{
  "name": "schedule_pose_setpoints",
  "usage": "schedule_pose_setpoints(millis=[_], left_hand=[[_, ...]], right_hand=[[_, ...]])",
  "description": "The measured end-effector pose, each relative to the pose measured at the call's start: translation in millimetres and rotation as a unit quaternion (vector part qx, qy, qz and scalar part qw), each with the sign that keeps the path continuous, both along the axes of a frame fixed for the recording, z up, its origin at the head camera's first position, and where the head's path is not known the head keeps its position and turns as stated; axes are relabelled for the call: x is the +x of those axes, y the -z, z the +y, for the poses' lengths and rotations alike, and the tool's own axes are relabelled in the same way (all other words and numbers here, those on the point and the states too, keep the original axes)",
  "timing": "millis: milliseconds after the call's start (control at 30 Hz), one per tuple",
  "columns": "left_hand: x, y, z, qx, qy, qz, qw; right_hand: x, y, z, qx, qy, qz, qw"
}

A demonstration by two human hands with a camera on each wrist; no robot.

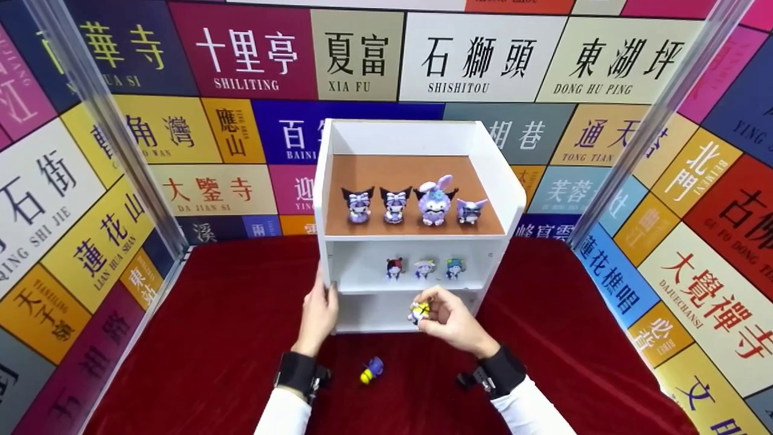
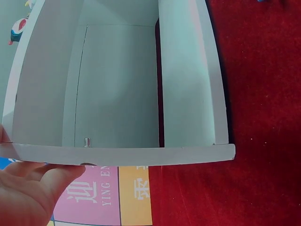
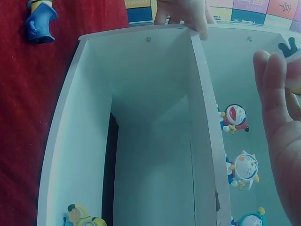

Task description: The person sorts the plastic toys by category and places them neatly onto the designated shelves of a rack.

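Observation:
My right hand [image 1: 454,320] pinches a small yellow figurine [image 1: 420,310] in front of the lowest compartment of a white shelf unit [image 1: 321,211]. In the right wrist view, dark ear-like tips [image 3: 288,47] of this figurine show past the fingers; the hand covers much of it. My left hand [image 1: 320,311] grips the unit's left side panel, its thumb at the front edge. A yellow minion figurine [image 3: 84,217] stands in the lowest compartment, cut off by the right wrist view's edge. A yellow-and-blue minion figurine [image 1: 372,370] lies on the red cloth between the wrists.
Three Doraemon figurines [image 1: 424,269] in costumes line the middle shelf. Several purple figurines [image 1: 395,205] stand on the brown top shelf. Red cloth [image 1: 229,338] spreads around the unit, and walls [image 1: 356,54] with coloured Chinese signs enclose the space.

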State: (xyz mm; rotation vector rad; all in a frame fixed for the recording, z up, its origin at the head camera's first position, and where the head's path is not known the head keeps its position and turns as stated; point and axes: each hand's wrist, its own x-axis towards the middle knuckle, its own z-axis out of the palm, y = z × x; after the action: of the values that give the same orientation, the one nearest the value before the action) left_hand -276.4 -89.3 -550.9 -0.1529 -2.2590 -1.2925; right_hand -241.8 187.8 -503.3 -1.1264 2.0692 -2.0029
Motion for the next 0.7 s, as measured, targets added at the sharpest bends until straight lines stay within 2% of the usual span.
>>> schedule_pose_setpoints(millis=[200, 367, 700], left_hand=[[0.7, 2.3, 0.1, -0.007, -0.007, 0.011, 0.9999], [0.0, 4.4, 0.0, -0.005, -0.006, 0.023, 0.9997], [0.4, 0.3, -0.4, -0.003, 0.004, -0.003, 1.0000]], right_hand=[[-2.5, 0.3, -2.9, 0.008, 0.048, 0.029, 0.998], [-2.5, -0.9, -2.0, 0.009, 0.050, 0.028, 0.998], [-4.7, 1.0, 1.6, 0.029, 0.053, 0.021, 0.998]])
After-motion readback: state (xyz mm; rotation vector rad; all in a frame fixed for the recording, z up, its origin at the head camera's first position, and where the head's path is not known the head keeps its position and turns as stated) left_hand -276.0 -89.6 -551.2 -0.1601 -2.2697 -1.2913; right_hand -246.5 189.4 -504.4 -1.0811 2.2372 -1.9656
